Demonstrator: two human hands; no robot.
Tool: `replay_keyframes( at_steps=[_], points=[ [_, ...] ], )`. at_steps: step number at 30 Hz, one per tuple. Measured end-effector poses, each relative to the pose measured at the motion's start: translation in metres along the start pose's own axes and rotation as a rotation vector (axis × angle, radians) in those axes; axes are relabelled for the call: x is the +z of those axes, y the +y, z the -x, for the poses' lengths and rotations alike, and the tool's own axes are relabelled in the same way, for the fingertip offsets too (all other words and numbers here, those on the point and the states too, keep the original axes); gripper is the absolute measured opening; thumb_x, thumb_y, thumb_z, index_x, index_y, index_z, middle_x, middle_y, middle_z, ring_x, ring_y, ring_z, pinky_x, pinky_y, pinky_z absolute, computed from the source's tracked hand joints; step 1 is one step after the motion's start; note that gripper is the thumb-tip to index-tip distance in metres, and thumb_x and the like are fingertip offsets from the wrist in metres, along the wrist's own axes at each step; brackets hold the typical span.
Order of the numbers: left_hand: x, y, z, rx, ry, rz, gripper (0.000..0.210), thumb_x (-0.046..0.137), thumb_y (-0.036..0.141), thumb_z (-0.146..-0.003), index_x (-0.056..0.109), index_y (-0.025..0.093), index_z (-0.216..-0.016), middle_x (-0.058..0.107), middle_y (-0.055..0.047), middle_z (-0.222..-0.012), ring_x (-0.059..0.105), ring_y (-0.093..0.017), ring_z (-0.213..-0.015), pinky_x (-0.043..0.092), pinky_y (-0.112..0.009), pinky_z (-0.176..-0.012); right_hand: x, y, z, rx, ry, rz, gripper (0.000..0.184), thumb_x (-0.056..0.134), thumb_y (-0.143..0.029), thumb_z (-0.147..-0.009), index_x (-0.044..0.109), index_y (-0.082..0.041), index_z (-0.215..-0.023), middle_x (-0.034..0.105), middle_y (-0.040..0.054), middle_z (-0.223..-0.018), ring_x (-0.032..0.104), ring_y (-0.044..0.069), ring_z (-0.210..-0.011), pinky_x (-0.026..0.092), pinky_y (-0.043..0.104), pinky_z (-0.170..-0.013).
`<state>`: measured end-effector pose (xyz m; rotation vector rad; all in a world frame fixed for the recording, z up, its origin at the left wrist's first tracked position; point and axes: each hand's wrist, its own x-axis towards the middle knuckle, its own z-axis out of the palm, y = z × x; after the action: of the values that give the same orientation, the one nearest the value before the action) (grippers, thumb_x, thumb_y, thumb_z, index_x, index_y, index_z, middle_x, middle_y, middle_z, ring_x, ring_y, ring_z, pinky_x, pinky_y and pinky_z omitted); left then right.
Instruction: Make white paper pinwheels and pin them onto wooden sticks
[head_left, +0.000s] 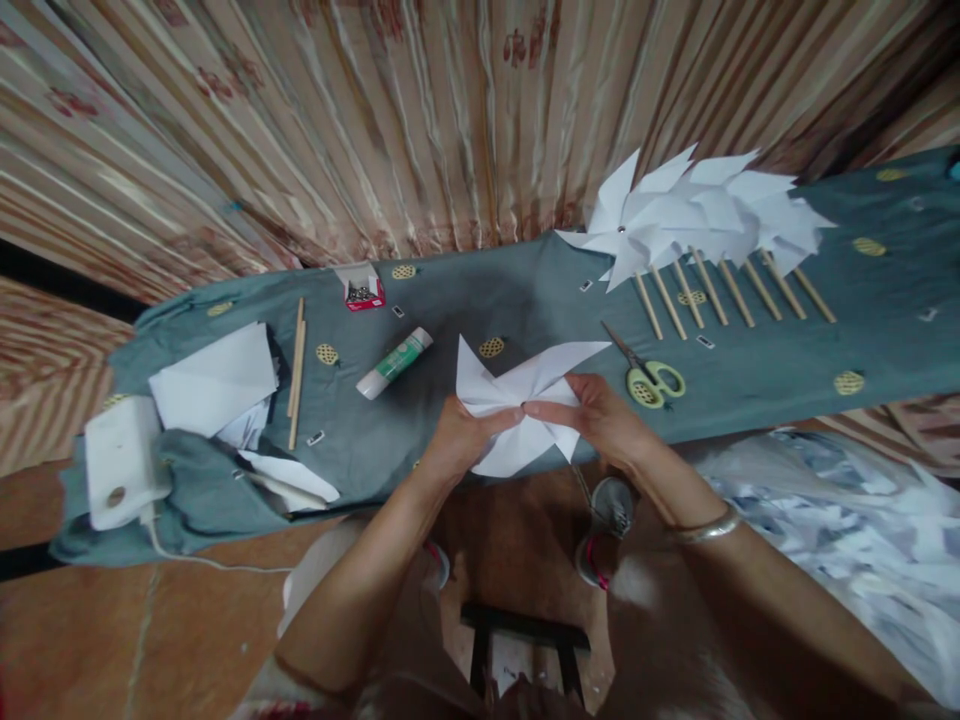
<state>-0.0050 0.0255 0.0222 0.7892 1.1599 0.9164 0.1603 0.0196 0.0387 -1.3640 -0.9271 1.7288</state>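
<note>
A white paper pinwheel point(517, 440) is held between my two hands at the table's front edge. My left hand point(459, 438) grips its left side, thumb pressed close to the centre. From the right, my right hand point(592, 412) has its thumb on the centre, with the fingers hidden behind the paper. I cannot make out whether a stick is fixed behind it. A glue stick point(395, 362) lies to the left beyond my left hand. Scissors with green handles point(654, 382) rest just right of my right hand.
Finished pinwheels point(697, 215) on wooden sticks overlap at the back right. A red box of metal pins point(364, 290), loose wooden sticks point(297, 375), paper sheets point(217, 380) and a white power strip point(124, 462) occupy the left. A bag of paper scraps point(832, 520) stands below right.
</note>
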Motion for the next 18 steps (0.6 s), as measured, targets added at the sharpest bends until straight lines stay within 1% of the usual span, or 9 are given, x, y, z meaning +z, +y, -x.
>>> replay_keyframes(
  at_steps=[5,10,14,18],
  points=[
    [0.0010,0.0039,0.0011,-0.006,0.042,-0.001,0.038,0.088,0.028,-0.044,0.074,0.011,-0.076,0.074,-0.006,-0.076,0.069,-0.020,-0.069,0.055,-0.030,-0.068,0.0006,-0.0018,-0.0012,-0.036,0.011,0.034,0.034,0.087,-0.035,-0.053,0.073,-0.017,-0.078,0.072,0.0002,-0.071,0.059,0.013,-0.059,0.047,0.026,-0.057],
    [0.0005,0.0044,0.0009,0.003,0.047,0.016,0.046,0.090,0.029,-0.041,0.075,0.011,-0.081,0.075,-0.007,-0.080,0.069,-0.021,-0.072,0.055,-0.031,-0.071,0.0023,-0.0019,-0.0043,-0.052,0.014,0.034,0.029,0.085,-0.035,-0.054,0.073,-0.017,-0.073,0.070,-0.0013,-0.066,0.057,0.012,-0.056,0.045,0.025,-0.055],
    [-0.0034,0.0024,0.0009,0.004,0.011,-0.003,0.040,0.087,0.033,-0.048,0.075,0.011,-0.080,0.075,-0.006,-0.079,0.068,-0.019,-0.068,0.054,-0.030,-0.068,0.0027,0.0014,-0.0070,-0.057,0.033,0.037,0.029,0.085,-0.036,-0.055,0.074,-0.017,-0.075,0.072,0.0000,-0.069,0.059,0.014,-0.058,0.047,0.026,-0.055],
    [-0.0063,0.0017,0.0020,0.034,-0.011,-0.050,0.034,0.084,0.031,-0.053,0.075,0.011,-0.078,0.075,-0.006,-0.078,0.068,-0.019,-0.069,0.053,-0.028,-0.067,0.0022,0.0029,-0.0088,-0.060,0.030,0.035,0.031,0.085,-0.038,-0.056,0.075,-0.018,-0.078,0.073,0.0008,-0.071,0.060,0.014,-0.058,0.047,0.027,-0.055]
  ],
)
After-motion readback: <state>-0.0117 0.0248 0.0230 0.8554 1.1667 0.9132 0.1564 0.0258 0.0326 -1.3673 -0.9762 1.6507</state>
